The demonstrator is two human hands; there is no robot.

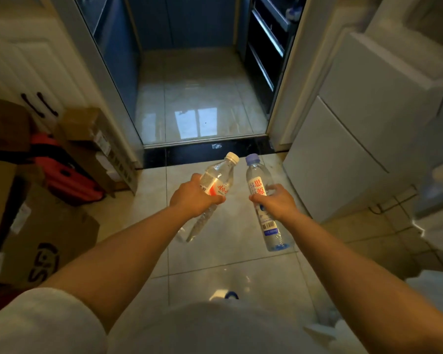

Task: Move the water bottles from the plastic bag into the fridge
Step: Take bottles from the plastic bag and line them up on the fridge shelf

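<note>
My left hand (193,199) grips a clear water bottle with a white cap and a red and white label (219,178), tilted to the right. My right hand (279,201) grips a second clear bottle with a pale blue cap and a white label with red characters (257,185), held nearly upright. Both bottles are held out in front of me above the tiled floor, their caps close together. The white fridge (363,139) stands to the right with its lower doors closed. At the bottom right edge lies a white crumpled plastic bag (435,290), partly cut off.
Cardboard boxes (44,241) and a red case (69,175) are stacked along the left wall under white cabinets. Straight ahead a doorway with a dark threshold (205,150) opens onto a glossy tiled kitchen floor with dark drawers on its right side.
</note>
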